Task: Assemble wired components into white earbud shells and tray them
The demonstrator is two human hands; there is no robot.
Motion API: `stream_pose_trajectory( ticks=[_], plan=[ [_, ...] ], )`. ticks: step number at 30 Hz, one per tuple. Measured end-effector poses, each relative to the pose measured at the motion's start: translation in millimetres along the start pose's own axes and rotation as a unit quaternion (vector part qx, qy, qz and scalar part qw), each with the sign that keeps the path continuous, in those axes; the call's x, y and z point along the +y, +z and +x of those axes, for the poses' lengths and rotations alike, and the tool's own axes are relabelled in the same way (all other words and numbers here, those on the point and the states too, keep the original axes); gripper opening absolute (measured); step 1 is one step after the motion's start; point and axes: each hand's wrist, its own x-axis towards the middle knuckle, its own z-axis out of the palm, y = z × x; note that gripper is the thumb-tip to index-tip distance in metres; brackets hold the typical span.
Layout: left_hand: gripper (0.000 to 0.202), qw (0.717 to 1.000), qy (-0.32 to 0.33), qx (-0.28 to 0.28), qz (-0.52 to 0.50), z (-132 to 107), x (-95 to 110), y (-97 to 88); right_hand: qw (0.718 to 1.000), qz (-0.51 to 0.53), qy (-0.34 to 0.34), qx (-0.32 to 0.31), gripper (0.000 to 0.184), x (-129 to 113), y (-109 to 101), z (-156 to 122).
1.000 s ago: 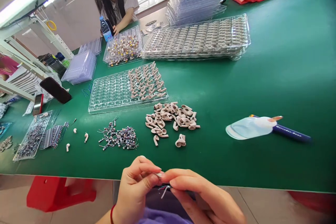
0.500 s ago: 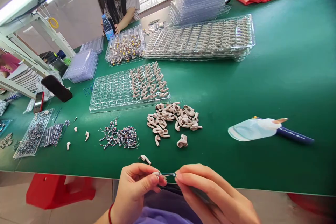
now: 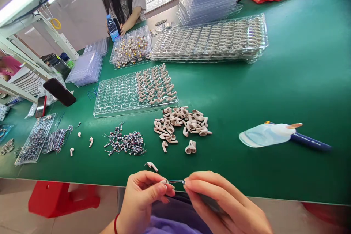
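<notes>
Between thumb and fingers, my left hand [image 3: 146, 199] pinches a pale earbud shell [image 3: 164, 181], mostly covered by the fingertips. Thin wires [image 3: 175, 181] stretch from the shell across to my right hand [image 3: 219, 197], whose fingertips are closed on their far end. What the wires end in there is hidden. Just beyond my left hand lies a single earbud shell [image 3: 151, 166] with a wire end poking out. Farther off are a heap of small wired components [image 3: 126, 142] and a pile of loose earbud shells [image 3: 181, 121].
A clear tray [image 3: 115, 93] is partly filled with shells. Behind it stand filled stacked trays [image 3: 211, 40]. A glue bottle [image 3: 267, 135] lies across a dark blue tool [image 3: 311, 142] at the right. Two phones [image 3: 59, 91] are at the left. A person [image 3: 128, 3] sits opposite.
Both hands stay almost where they were, the wires still stretched between them. The view has shifted very slightly; nothing on the table has visibly moved.
</notes>
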Motion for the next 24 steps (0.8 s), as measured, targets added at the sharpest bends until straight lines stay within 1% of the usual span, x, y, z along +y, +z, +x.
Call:
stream_pose_trajectory(
  ticks=[8, 16, 21, 24],
  plan=[
    [0.026, 1.000, 0.015, -0.010, 0.000, 0, -3, -3.0, 1.000, 0.006, -0.015, -0.023, 0.030, 1, 1, -1],
    [0.023, 0.999, 0.041, -0.023, 0.027, 2, -5, -8.1, 0.999, 0.029, -0.024, -0.035, 0.030, 2, 0, -1],
    [0.021, 0.995, 0.065, -0.042, 0.059, 1, -5, -12.3, 0.997, 0.061, 0.008, -0.041, 0.025, 3, 1, 1],
    [0.020, 0.993, 0.071, -0.049, 0.075, 2, -5, -14.4, 0.995, 0.075, 0.028, -0.063, 0.019, 4, -3, 4]
  ],
)
